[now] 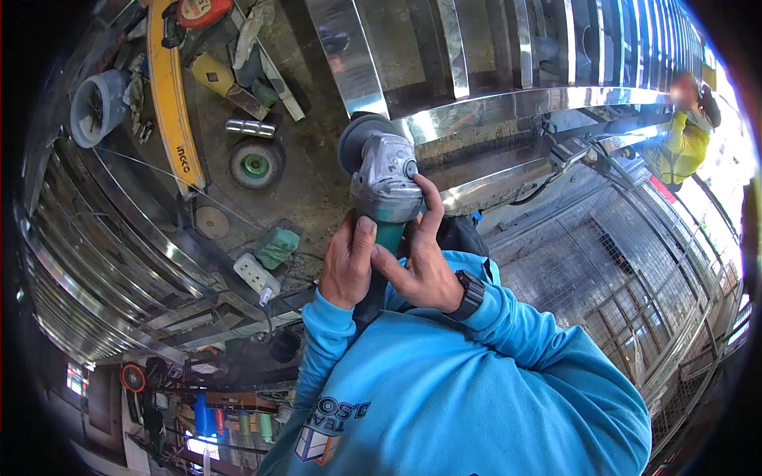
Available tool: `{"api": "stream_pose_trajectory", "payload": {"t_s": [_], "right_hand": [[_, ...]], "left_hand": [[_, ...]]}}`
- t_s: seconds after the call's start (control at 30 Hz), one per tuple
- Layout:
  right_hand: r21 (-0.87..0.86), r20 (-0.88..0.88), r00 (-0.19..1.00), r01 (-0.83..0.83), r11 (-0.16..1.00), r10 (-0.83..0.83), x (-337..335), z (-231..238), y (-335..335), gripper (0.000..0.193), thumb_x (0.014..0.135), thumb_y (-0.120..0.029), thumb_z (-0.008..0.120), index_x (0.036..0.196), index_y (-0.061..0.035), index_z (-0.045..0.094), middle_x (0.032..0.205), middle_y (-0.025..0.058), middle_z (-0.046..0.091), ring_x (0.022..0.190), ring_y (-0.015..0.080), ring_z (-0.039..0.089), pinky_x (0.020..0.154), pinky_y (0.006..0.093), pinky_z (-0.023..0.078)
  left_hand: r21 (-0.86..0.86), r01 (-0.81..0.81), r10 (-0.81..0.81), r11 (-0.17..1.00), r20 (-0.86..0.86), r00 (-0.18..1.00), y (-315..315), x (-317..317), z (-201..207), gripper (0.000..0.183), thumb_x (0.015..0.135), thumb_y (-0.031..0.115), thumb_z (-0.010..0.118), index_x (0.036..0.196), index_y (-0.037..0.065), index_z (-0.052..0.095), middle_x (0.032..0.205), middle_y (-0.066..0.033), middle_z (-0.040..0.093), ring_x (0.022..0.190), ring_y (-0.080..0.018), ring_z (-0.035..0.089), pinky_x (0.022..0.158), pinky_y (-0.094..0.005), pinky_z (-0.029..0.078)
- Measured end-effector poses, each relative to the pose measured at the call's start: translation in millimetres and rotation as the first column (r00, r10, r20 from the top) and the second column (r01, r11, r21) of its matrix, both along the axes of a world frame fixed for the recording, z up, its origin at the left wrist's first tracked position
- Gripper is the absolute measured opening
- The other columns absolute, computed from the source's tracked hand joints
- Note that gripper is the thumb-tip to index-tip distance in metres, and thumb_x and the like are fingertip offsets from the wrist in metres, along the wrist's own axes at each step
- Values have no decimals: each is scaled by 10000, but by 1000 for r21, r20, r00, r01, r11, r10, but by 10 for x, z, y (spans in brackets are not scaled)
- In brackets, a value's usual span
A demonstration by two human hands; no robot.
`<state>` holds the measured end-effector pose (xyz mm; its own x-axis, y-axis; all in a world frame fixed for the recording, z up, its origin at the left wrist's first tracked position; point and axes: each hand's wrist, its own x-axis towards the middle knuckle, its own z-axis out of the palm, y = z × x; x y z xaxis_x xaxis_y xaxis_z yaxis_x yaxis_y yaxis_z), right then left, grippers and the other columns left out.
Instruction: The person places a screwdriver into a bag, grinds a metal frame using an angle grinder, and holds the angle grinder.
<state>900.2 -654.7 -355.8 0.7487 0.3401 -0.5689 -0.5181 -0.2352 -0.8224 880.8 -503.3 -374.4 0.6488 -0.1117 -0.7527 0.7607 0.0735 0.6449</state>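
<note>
Both my hands are wrapped round an angle grinder (386, 178) with a scuffed grey head and a green body. My left hand (346, 262) closes on the green body from the left, thumb on top. My right hand (423, 266) grips the same body from the right, its index finger stretched up along the grinder's head. A dark round disc (355, 147) sits at the grinder's far end, close to the corner of a shiny metal frame (357, 75). Whether the disc touches the metal, I cannot tell. The grinder's rear end is hidden behind my hands.
Left on the work surface lie a yellow spirit level (168, 103), a wire-like wheel with green centre (255, 164), a clear tub (97, 109), a red tape measure (200, 11) and a white power strip (255, 275). Far right, a person in yellow (684, 147) is beside the metal bars.
</note>
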Motion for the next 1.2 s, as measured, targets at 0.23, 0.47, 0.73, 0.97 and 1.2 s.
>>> {"api": "stream_pose_trajectory", "payload": {"t_s": [0.23,0.47,0.73,0.97,1.2], "right_hand": [[36,14,1000,11,999,-12,53,-6,-6,1014,949,-104,657,1562,-124,-150,1490,283,361,1372,342,436,1132,461,364],[55,-74,993,95,994,-91,78,13,-19,1015,954,-120,667,1562,-117,-146,1480,280,365,1364,337,443,1117,455,380],[33,23,1000,-20,999,19,130,-36,-19,1019,950,-114,671,1563,-127,-143,1468,269,373,1345,324,462,1112,451,390],[75,-8,999,47,996,-46,132,-16,-24,1015,947,-106,669,1562,-116,-138,1458,264,381,1343,324,463,1117,451,385],[64,32,999,-44,997,42,83,-1,-14,1012,938,-113,679,1563,-114,-117,1454,256,386,1344,324,466,1116,451,390]], "left_hand": [[30,-1,2,1000,-35,999,-8,24,19,543,1049,473,428,1231,-7,604,1034,-219,670,900,-334,642,802,-427,489],[58,23,-22,998,-8,1000,-27,63,-5,534,1053,460,433,1212,-18,609,1014,-222,666,884,-335,632,783,-426,480],[62,3,-3,998,3,1000,-15,61,-11,525,1060,451,417,1198,-18,606,983,-216,656,839,-337,609,765,-438,470],[18,1,0,1000,-36,999,-25,49,-26,532,1059,463,406,1173,-17,605,992,-234,650,856,-360,611,784,-443,471],[53,-102,103,993,-21,994,-60,-96,46,541,1063,466,400,1153,-30,598,997,-231,651,878,-352,609,802,-441,468]]}}
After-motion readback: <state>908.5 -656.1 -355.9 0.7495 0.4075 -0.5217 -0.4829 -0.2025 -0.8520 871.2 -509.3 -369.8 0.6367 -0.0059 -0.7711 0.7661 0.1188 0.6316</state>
